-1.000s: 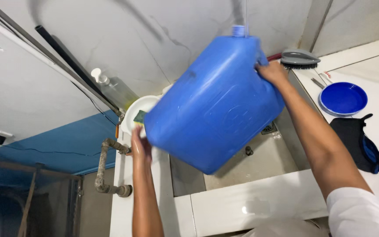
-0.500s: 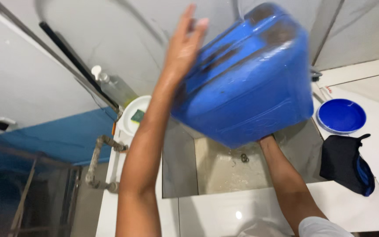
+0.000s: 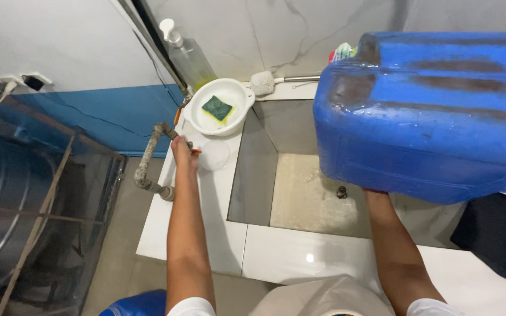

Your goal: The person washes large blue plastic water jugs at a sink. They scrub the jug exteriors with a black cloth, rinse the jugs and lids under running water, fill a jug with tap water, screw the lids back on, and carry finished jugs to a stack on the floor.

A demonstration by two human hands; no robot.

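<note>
The right hand is hidden beneath the big blue jerrycan (image 3: 434, 111), bearing it above the sink (image 3: 253, 169). The left hand (image 3: 183, 153) closes on the orange tap handle (image 3: 194, 151) by the pipe (image 3: 147, 161), seemingly working the water; next, steadying the can.

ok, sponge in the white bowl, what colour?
Green on top, yellow beneath: the sponge in the white bowl, head view.

Blue jerrycan (image 3: 428, 111), dark smears; green sponge (image 3: 217, 107) in white bowl (image 3: 235, 120).
</note>
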